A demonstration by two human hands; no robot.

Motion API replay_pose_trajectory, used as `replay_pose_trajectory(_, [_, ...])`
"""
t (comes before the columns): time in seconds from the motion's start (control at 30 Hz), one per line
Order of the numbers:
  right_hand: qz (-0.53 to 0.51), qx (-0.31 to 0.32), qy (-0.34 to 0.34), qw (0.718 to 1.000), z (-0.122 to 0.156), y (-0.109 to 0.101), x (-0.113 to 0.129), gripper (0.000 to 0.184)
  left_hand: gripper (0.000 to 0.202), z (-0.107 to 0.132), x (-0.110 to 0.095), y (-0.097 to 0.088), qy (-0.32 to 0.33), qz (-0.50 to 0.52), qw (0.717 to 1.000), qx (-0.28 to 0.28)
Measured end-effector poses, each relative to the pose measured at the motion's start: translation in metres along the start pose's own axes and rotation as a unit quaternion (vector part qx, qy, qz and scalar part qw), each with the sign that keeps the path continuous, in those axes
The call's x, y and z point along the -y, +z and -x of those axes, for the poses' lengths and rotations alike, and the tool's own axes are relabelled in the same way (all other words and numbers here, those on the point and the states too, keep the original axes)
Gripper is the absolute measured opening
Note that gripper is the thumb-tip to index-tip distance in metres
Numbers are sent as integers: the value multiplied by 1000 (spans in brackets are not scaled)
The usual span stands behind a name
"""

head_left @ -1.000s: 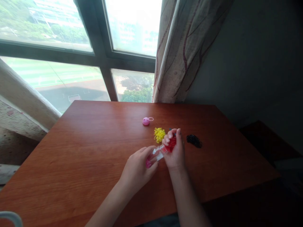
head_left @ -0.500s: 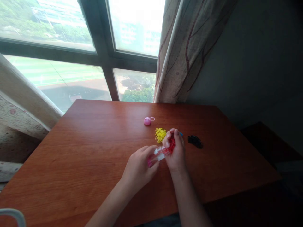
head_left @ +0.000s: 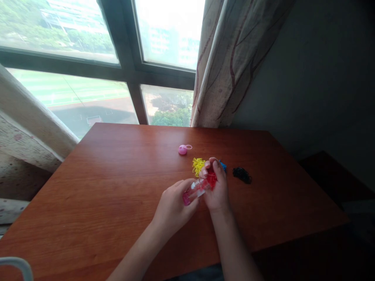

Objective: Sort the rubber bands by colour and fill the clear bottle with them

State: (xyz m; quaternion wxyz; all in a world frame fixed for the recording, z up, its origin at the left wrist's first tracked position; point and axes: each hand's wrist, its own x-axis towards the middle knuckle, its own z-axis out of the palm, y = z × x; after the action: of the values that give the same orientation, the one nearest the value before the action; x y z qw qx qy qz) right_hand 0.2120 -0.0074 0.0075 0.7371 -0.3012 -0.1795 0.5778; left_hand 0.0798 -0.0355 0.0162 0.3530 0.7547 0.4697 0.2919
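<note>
Notably, our left hand [head_left: 173, 201] gripped a clear plastic bottle [head_left: 196, 190]; loosely cupped, our right hand [head_left: 219, 190] risked spilling red elastic loops [head_left: 211, 180].

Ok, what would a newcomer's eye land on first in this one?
Likely the bright red bunch in the right hand, at the end of the clear container that the left hand holds. Next, the yellow pile just beyond the hands, and the pink looped piece farther back towards the window.
</note>
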Motion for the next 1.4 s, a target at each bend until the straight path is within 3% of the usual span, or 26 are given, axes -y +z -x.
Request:
replay_pose_trajectory(0.1, [-19, -28, 23, 999, -1, 1, 3, 25, 24, 1, 1, -1, -1, -18, 1000, 13])
replay_pose_trajectory(0.27, [-39, 3, 13, 999, -1, 4, 9, 37, 24, 3, 3, -5, -7, -47, 998, 43])
replay_pose_trajectory(0.5, [-47, 25, 25, 998, -2, 0, 9, 22, 26, 4, 4, -10, 1, -63, 996, 63])
replay_pose_trajectory(0.73, [21, 10, 2, 1000, -1, -1, 9, 31, 23, 4, 0, -15, 9, -47, 995, 89])
replay_pose_trajectory(1.13, [112, -17, -118, 987, 2, -1, 0, 32, 23, 5, -1, -2, -15, -52, 998, 42])
replay_pose_trajectory(1.4, [74, -21, -89, 993, 3, 2, 2, 30, 20, 3, -2, 1, -15, -51, 998, 27])
